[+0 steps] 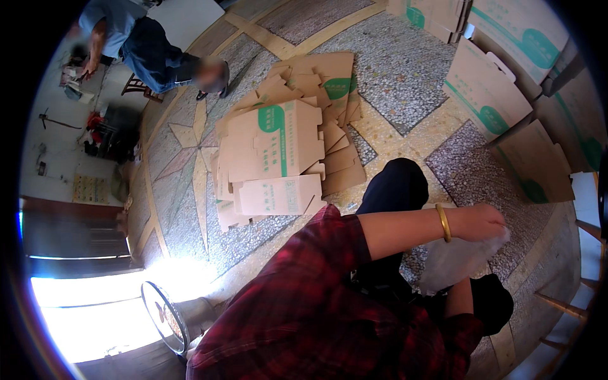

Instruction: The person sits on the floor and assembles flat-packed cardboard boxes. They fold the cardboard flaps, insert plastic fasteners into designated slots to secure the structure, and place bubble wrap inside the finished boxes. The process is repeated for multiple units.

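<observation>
My left hand (478, 223), with a gold bangle (443, 223) at the wrist, is closed on the upper edge of a thin, whitish see-through plastic bag (453, 259). The bag hangs down from the fingers, loose and crumpled. My right forearm (460, 297) reaches up from below toward the bag's lower part. Behind the plastic, the right hand's fingers are hidden. Both hands are beyond my dark-trousered knees, near the patterned stone floor (465, 161).
A pile of flattened brown cardboard boxes (244, 152) with green print lies on the floor. More cardboard boxes (484, 88) stand at the right. Wooden legs (563, 307) jut in at the lower right. A round-rimmed container (193, 313) is at lower left. Another person (149, 54) stands far left.
</observation>
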Available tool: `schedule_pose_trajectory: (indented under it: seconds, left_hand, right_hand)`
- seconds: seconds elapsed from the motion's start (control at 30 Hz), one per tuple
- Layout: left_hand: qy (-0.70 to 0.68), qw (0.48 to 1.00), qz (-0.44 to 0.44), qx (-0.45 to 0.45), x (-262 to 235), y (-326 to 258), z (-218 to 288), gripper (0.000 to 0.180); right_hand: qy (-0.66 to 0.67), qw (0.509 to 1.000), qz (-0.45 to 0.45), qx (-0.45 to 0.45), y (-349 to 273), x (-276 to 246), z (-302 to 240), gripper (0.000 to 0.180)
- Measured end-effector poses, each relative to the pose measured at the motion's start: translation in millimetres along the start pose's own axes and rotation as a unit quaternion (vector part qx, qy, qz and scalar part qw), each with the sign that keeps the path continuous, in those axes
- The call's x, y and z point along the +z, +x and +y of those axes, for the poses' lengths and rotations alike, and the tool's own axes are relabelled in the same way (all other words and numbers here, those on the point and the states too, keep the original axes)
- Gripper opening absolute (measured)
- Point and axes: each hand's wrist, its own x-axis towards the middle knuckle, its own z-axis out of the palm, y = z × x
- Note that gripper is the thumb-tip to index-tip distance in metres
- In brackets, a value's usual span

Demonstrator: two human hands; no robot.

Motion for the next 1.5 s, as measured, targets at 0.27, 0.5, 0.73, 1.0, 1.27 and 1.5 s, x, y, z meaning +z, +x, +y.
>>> schedule_pose_trajectory:
  seconds: [0.27, 0.5, 0.73, 1.0, 1.27, 1.5]
  left_hand:
    - [0.029, 0.998, 0.019, -0.048, -5.2, -3.0, -14.6, 0.024]
    - [0.039, 0.997, 0.06, -0.043, -17.6, -1.5, -6.5, 0.025]
    - [0.023, 0.995, 0.076, -0.061, -44.7, -10.9, -2.5, 0.024]
    - [-0.014, 0.988, 0.024, -0.153, -38.0, -14.2, -27.0, 0.023]
    - [-0.017, 0.987, 0.009, -0.162, -36.5, -7.0, -18.2, 0.018]
    - [-0.019, 0.983, -0.002, -0.185, -51.6, -7.4, -45.2, 0.02]
  right_hand:
    - [0.029, 0.999, -0.007, -0.02, 9.4, 11.1, -2.4, 0.038]
    - [0.046, 0.999, 0.004, -0.029, 20.5, 10.6, -4.8, 0.037]
    - [0.07, 0.996, 0.007, -0.054, 34.7, 21.0, -29.7, 0.035]
    - [0.102, 0.993, 0.02, -0.059, 47.3, 25.8, -46.5, 0.033]
    - [0.194, 0.974, 0.064, -0.093, 41.6, 30.9, -60.3, 0.031]
    - [-0.036, 0.992, -0.017, -0.116, 29.6, 14.8, -25.4, 0.013]
